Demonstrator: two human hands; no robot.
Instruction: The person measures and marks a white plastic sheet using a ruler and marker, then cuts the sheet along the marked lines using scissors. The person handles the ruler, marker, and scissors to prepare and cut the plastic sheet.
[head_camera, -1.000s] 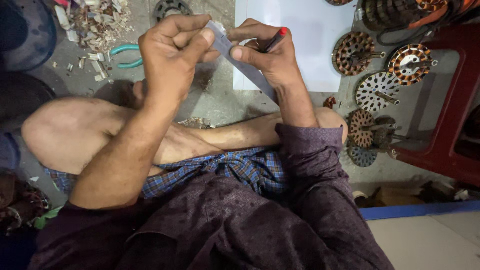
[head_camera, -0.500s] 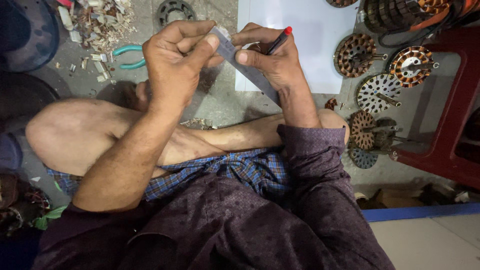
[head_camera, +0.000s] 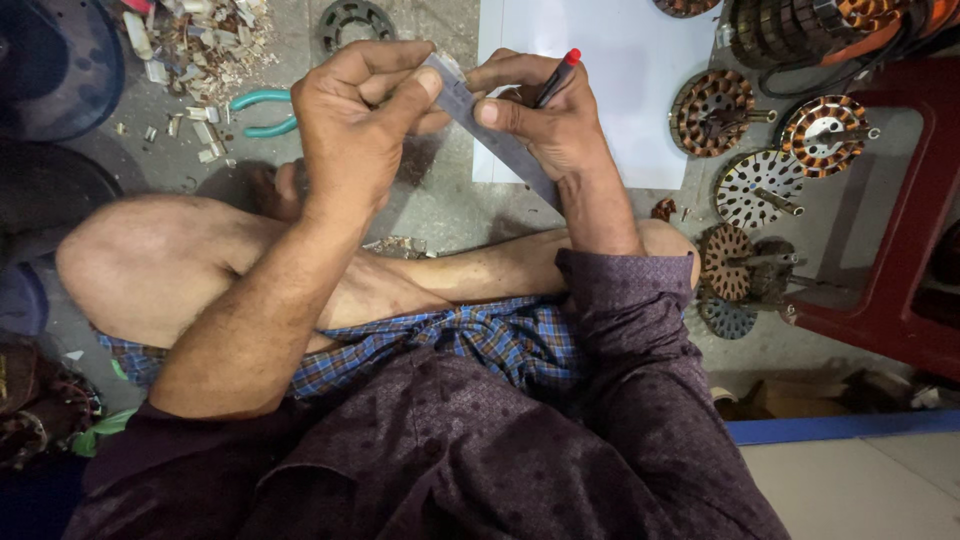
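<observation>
I sit cross-legged on a concrete floor. My left hand (head_camera: 355, 130) pinches the upper end of a flat grey metal strip, like a steel ruler (head_camera: 495, 140). My right hand (head_camera: 545, 120) grips the same strip lower down, thumb pressed on its face. A black pen with a red cap (head_camera: 556, 78) is tucked between my right fingers. Both hands hold the strip up above my knees, in front of a white sheet (head_camera: 620, 80) lying on the floor.
Several copper-wound motor stators (head_camera: 712, 112) lie at the right beside a red stool (head_camera: 900, 230). Teal-handled pliers (head_camera: 262, 112) and a heap of small scraps (head_camera: 200, 40) lie at the upper left. A slotted metal ring (head_camera: 352, 22) sits at top centre.
Both hands have shifted slightly to the right with the strip. The grip on the strip and the pen stays the same.
</observation>
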